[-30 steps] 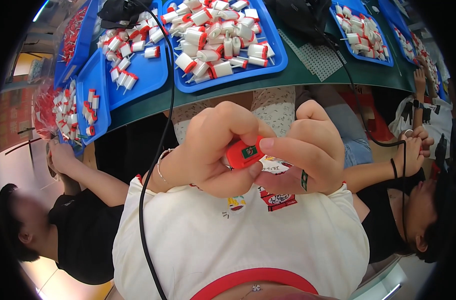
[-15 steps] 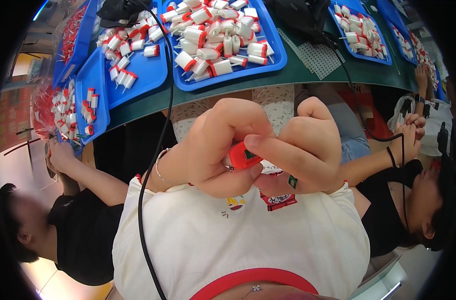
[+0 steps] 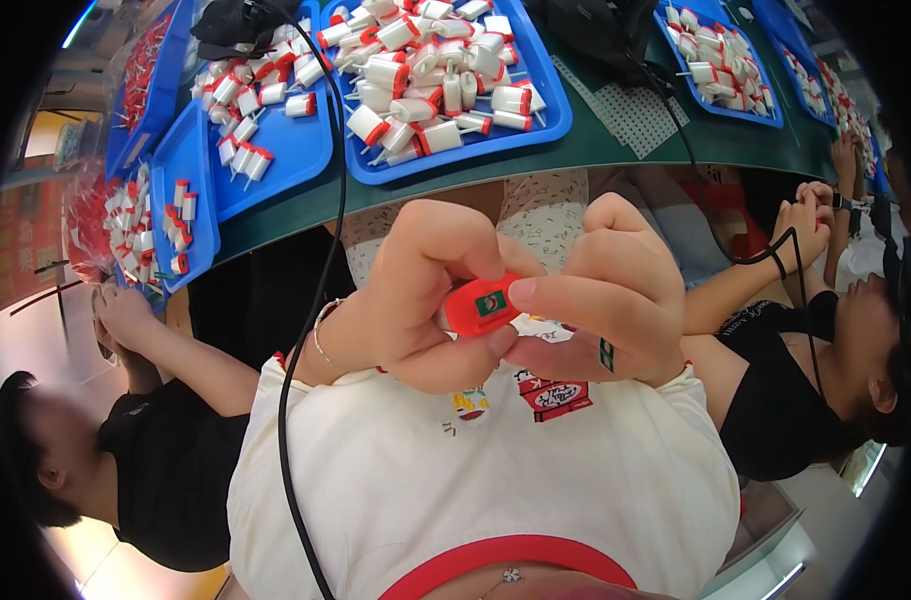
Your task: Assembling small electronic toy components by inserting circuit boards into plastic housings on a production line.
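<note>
Close in front of my chest, my left hand [image 3: 416,290] grips a small plastic piece with a red cap [image 3: 466,312], its fingers curled round the body so most of it is hidden. On the red face sits a small green sticker [image 3: 492,303]. My right hand [image 3: 616,290] is closed in a pinch, index fingertip and thumb tip both against the edge of the red cap. A second green sticker [image 3: 607,355] clings to the right thumb.
Beyond my hands, a blue tray [image 3: 561,110] on the green table [image 3: 616,150] is heaped with white, red-capped pieces with thin stems. More trays [image 3: 316,150] stand left. A black cable [image 3: 286,400] hangs before me. People sit close on both sides.
The red cap has turned so its face and green sticker show more fully. My right index fingertip has shifted toward the cap's right edge. The person on the right has moved.
</note>
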A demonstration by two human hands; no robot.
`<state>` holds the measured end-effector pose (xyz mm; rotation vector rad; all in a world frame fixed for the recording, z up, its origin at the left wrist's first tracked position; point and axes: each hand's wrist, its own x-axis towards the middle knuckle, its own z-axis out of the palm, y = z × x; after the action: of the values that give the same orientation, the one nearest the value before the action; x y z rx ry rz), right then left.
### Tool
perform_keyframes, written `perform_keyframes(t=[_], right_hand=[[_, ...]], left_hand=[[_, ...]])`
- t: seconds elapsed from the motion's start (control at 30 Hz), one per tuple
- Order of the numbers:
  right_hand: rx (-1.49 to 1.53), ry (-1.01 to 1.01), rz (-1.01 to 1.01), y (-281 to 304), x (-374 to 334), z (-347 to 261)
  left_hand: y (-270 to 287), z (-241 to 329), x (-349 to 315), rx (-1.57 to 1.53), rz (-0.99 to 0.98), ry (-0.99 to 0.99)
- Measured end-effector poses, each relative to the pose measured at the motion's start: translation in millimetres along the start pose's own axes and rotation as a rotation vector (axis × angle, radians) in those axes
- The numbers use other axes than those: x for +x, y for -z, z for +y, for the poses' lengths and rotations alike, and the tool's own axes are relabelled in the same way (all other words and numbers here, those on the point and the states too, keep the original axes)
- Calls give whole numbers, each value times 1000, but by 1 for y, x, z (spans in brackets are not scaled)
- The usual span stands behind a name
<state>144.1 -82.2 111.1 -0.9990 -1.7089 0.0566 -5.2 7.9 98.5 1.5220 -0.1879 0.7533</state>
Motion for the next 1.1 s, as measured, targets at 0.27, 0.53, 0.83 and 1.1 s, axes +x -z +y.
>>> perform_keyframes(t=[0.27, 0.53, 0.83, 1.1], right_hand=[[-21, 25, -32, 7, -1, 3], [206, -223, -90, 16, -8, 0], [190, -275, -64, 16, -5, -1], [124, -334, -61, 9, 2, 4]], left_hand=[[-1, -3, 3, 51, -15, 56], [-13, 3, 14, -112, 10, 200], [-10, 0, 19, -398, 85, 330], [4, -2, 15, -364, 158, 453]])
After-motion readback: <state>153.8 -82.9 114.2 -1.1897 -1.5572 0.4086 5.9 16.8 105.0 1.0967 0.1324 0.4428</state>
